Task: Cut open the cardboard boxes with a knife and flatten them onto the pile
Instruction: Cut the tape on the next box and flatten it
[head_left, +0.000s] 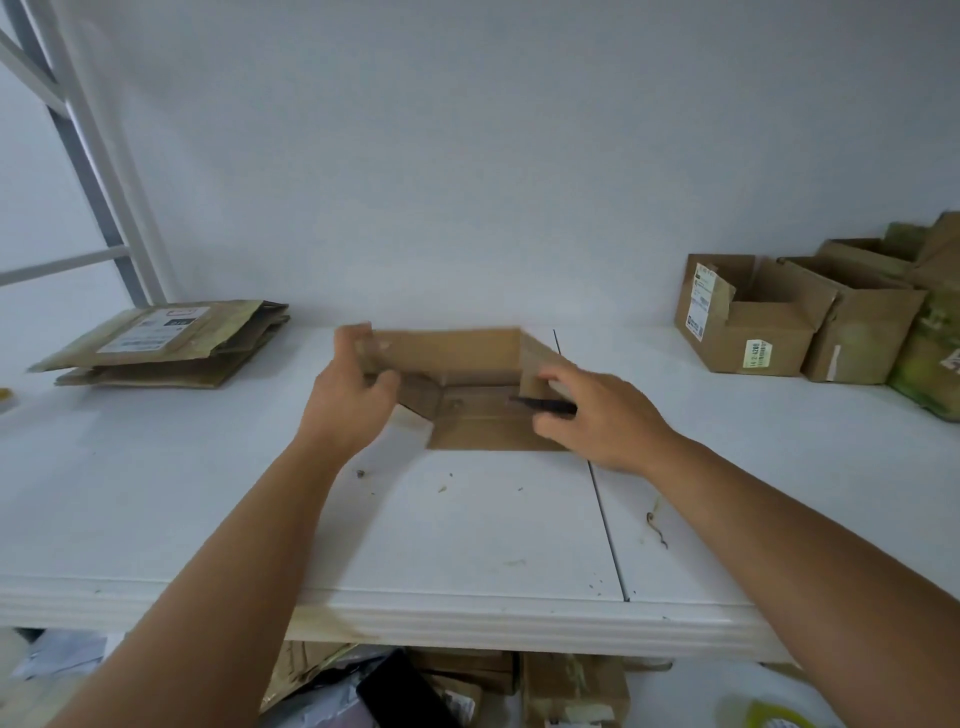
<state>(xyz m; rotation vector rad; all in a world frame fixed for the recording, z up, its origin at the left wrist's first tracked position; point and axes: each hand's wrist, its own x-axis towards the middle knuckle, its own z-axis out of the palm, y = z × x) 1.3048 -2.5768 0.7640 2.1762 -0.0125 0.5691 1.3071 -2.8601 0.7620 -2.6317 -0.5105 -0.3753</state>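
Note:
A brown cardboard box (457, 353) lies opened in the middle of the white table (467, 519), its far wall upright and a flap flat toward me. My left hand (353, 395) grips the box's left wall at its top corner. My right hand (597, 415) holds a black knife (540, 404) whose blade points left into the box, while its fingers touch the right wall. A pile of flattened cardboard (166, 343) lies at the far left of the table.
Several open cardboard boxes (753, 317) stand at the far right against the white wall. A metal frame (88, 156) rises at the left. Scraps dot the table near its front edge. Cardboard and bags (467, 686) lie on the floor below.

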